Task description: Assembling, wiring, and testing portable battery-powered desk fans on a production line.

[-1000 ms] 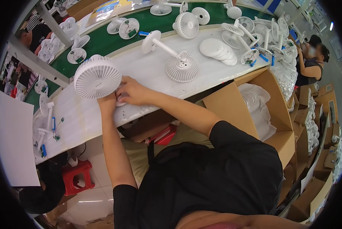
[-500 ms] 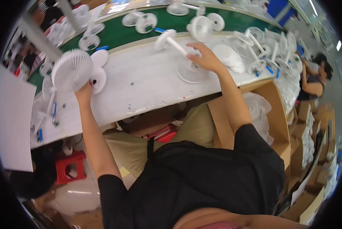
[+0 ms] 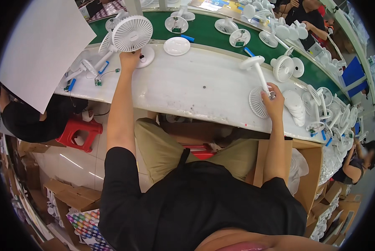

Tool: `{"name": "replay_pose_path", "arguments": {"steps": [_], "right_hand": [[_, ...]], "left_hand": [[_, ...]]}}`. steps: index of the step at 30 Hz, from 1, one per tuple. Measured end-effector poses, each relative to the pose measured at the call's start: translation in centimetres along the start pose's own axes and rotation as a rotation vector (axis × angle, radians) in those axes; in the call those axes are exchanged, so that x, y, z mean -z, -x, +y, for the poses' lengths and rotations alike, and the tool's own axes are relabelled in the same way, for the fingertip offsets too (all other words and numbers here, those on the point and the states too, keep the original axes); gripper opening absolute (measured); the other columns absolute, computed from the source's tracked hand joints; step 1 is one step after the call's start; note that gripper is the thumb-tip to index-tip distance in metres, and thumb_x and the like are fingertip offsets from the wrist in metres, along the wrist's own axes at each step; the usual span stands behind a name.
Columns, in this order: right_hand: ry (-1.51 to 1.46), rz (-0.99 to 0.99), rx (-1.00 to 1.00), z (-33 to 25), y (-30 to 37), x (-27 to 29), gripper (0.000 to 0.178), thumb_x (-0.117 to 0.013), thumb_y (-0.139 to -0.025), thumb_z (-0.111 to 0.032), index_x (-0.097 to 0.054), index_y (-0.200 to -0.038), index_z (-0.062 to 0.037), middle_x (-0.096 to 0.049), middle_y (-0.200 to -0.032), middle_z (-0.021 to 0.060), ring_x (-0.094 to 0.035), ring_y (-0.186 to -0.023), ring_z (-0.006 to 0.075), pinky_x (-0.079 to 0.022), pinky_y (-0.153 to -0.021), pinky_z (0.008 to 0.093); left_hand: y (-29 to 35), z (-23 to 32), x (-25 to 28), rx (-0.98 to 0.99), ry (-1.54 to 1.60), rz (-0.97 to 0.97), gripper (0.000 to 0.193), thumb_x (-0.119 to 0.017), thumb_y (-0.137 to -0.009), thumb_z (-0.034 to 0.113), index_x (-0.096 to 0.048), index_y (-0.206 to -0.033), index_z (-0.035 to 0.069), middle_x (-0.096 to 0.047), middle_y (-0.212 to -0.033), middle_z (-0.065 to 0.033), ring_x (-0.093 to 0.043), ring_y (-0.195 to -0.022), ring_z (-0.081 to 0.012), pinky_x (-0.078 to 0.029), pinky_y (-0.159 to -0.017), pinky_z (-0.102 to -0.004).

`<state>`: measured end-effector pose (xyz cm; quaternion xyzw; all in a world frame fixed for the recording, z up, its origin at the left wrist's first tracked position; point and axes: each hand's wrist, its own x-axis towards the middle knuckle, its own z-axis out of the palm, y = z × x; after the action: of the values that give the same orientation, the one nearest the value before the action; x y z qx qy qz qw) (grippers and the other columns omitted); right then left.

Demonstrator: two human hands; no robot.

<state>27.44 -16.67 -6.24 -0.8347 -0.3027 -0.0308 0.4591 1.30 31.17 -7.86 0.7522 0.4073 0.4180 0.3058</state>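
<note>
The person's 2 hands were spread well apart over the white worktop. The left hand was grasping a white upright fan just beneath its round caged head, most of its fingers hidden from view. That fan stood at the left part of the worktop with its round base below the head; whether the base touched the surface could not be told. A loose white disc lay flat to the right of it, and fan parts with a small green circuit board lay to its left. The right hand had its fingers curled around the neck of a second fan, where the stem joined the cage. This fan lay with its cage down near the front edge, and its stem slanted up to a white round base. Just right of this hand was an overlapping pile of white discs, with a cluster of fans beyond. Behind the worktop ran a green strip carrying more fan parts. A red stool stood on the floor at the left.
</note>
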Motion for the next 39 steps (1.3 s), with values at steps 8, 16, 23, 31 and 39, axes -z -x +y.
{"name": "replay_pose_path", "arguments": {"steps": [8,16,23,31,39], "right_hand": [[-0.190,-0.043,-0.127,-5.1,1.8,0.3,0.036,-0.066,-0.079,-0.003,-0.064,-0.115,-0.0056,-0.064,-0.092,0.0108,-0.059,-0.075,0.0159,-0.049,-0.063,0.0229],[-0.696,-0.508,-0.018,-11.1,6.4,-3.8,0.040,-0.065,-0.076,-0.002,-0.063,-0.116,-0.0035,-0.068,-0.091,0.0089,-0.059,-0.074,0.0141,-0.047,-0.062,0.0230],[-0.109,-0.701,0.310,-15.2,5.1,-2.5,0.031,-0.065,-0.074,-0.006,-0.065,-0.104,0.0023,-0.068,-0.088,0.0103,-0.057,-0.071,0.0218,-0.048,-0.070,0.0302],[0.336,-0.001,0.145,-15.1,0.4,1.2,0.032,-0.069,-0.082,-0.021,-0.063,-0.101,0.0039,-0.067,-0.081,0.0164,-0.059,-0.064,0.0272,-0.048,-0.061,0.0377],[0.557,0.225,0.179,-10.3,-5.7,-0.1,0.029,-0.059,-0.087,-0.023,-0.065,-0.096,0.0038,-0.068,-0.083,0.0178,-0.064,-0.068,0.0311,-0.050,-0.059,0.0434]], "left_hand": [[4.7,2.5,2.6,0.124,0.242,0.109,0.028,-0.065,-0.082,0.011,-0.064,-0.108,0.001,-0.069,-0.094,-0.0074,-0.066,-0.070,-0.0173,-0.050,-0.069,-0.0255],[21.6,13.1,3.7,0.005,0.852,-0.412,0.051,-0.059,-0.080,-0.004,-0.052,-0.131,0.000,-0.056,-0.128,-0.0151,-0.061,-0.104,-0.0235,-0.050,-0.084,-0.0263],[21.9,15.1,0.8,-0.291,0.599,-0.203,0.054,-0.056,-0.081,-0.007,-0.049,-0.134,0.001,-0.054,-0.131,-0.0165,-0.060,-0.109,-0.0243,-0.048,-0.088,-0.0279],[23.8,15.6,-2.0,-0.050,0.829,-0.310,0.046,-0.052,-0.082,-0.006,-0.054,-0.127,0.002,-0.057,-0.124,-0.0168,-0.064,-0.099,-0.0228,-0.050,-0.082,-0.0287],[19.5,9.1,-3.4,0.200,0.537,-0.273,0.034,-0.051,-0.083,-0.005,-0.057,-0.116,0.001,-0.062,-0.110,-0.0127,-0.063,-0.083,-0.0192,-0.049,-0.077,-0.0278]]}}
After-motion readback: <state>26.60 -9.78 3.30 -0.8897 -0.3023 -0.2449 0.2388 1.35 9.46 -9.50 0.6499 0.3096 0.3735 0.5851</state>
